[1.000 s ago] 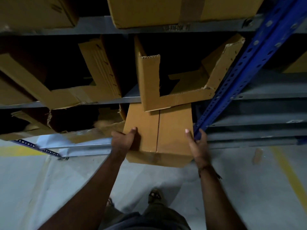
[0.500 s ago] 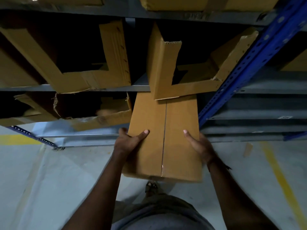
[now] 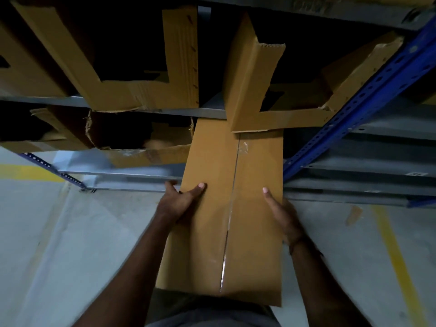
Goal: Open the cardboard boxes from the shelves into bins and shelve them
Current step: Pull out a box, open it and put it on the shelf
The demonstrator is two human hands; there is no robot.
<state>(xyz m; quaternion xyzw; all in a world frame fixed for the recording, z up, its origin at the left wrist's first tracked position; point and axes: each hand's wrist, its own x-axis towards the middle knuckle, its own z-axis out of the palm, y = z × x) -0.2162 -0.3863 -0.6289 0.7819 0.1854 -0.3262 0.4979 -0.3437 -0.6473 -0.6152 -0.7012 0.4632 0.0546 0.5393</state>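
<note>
In the head view, the person is holding a long sealed cardboard box (image 3: pixel 226 208) between both hands, and the box is reaching from the shelf (image 3: pixel 151 111) down toward the body. The left hand (image 3: pixel 178 204) is gripping the left long edge, with the thumb lying on the top face and the fingers curling under the side. The right hand (image 3: pixel 282 215) is pressing against the right long edge, with the thumb resting flat on top; its other fingers are hidden behind the box, so I cannot tell how they are bending. A line of clear tape (image 3: pixel 230 218) is running along the middle of the box, between the two hands. Just beyond the hands, the far end of the box is sitting under an opened bin box (image 3: pixel 254 90) on the shelf. To the right of the right hand a blue upright (image 3: pixel 368 90) is rising, and below both arms the grey floor (image 3: pixel 59 244) is showing.
</note>
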